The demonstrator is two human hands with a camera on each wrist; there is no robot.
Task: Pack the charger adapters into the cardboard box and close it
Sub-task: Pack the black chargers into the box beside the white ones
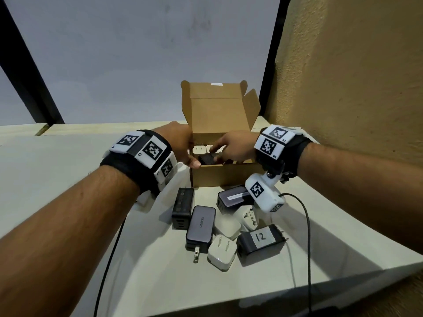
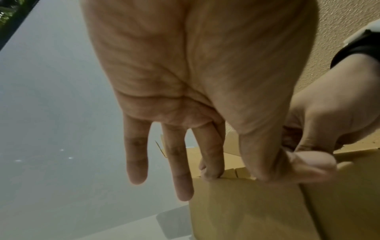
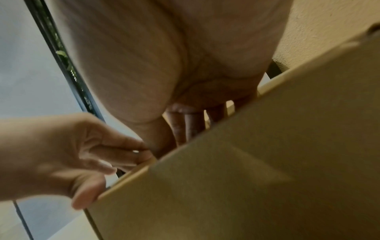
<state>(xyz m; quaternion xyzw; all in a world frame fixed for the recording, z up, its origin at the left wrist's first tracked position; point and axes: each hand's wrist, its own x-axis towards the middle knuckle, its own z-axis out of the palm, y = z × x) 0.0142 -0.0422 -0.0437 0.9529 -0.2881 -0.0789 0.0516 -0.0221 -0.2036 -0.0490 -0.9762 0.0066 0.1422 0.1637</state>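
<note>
The cardboard box [image 1: 219, 176] stands open on the table, lid upright behind it. White adapters [image 1: 201, 149] sit inside with prongs up. My left hand [image 1: 192, 157] pinches the box's front left corner, thumb [image 2: 298, 167] on the front rim [image 2: 246, 211], forefinger on the side rim. My right hand [image 1: 217, 152] reaches down into the box and holds a dark adapter [image 1: 207, 159] there. In the right wrist view the front wall [image 3: 246, 162] hides those fingertips. Several more adapters lie in front of the box, among them a grey one [image 1: 201, 227] and a dark one marked 12 [image 1: 261, 239].
A black adapter [image 1: 183, 208], another dark grey one [image 1: 233, 197] and white plugs [image 1: 222, 252] crowd the table before the box. A black cable [image 1: 306, 225] trails from my right wrist. A rough tan wall [image 1: 343, 88] rises close on the right.
</note>
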